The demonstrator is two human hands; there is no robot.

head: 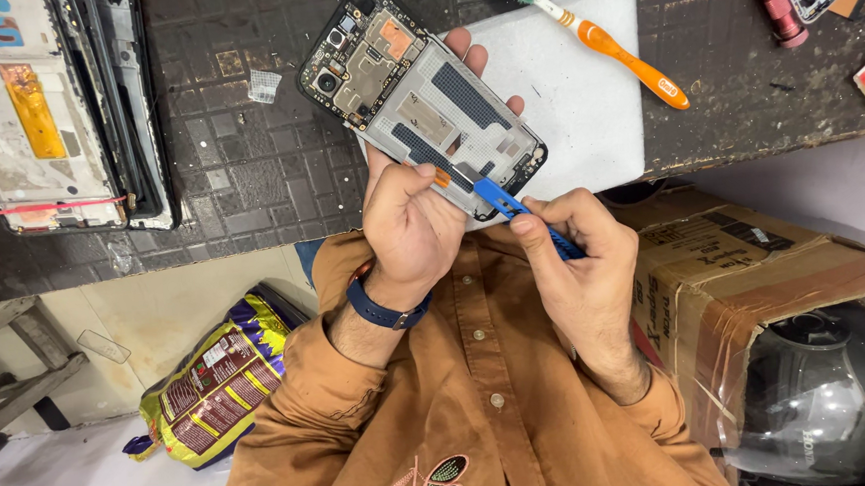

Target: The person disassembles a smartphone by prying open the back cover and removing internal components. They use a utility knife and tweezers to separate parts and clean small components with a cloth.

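Note:
My left hand [410,229] grips an opened smartphone [419,99] with its back cover off, so its circuit board and silver frame show. The phone is held tilted above a white foam pad [584,94]. My right hand [579,264] pinches a blue plastic pry tool [516,211], and the tool's tip touches the phone's lower edge beside an orange flex connector. A dark blue band sits on my left wrist.
A dark gridded work mat [248,164] covers the bench. Other dismantled phone parts [44,107] lie at the left. An orange-handled brush [631,56] rests on the foam pad. A cardboard box [754,263], a helmet [832,399] and a snack bag [216,381] sit below the bench.

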